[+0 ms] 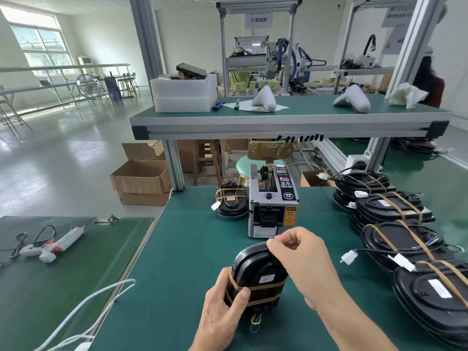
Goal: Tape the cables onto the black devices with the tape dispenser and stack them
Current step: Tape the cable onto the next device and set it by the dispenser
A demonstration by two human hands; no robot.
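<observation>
A black device [255,271] with two tan tape bands around it stands tilted on the green table. My left hand [222,307] grips its near left side, thumb across the tape. My right hand [301,257] rests over its far top edge, fingers curled and pinching at that edge. Coloured wires [255,323] hang from its near end. The grey tape dispenser [272,203] stands just beyond. One taped device [231,201] lies to the dispenser's left.
Several taped black devices [395,224] with white connectors lie stacked along the right side. A glue gun [50,245] lies on the lower left table. A white cable [83,307] crosses the table's near left edge. A raised shelf [278,122] spans above.
</observation>
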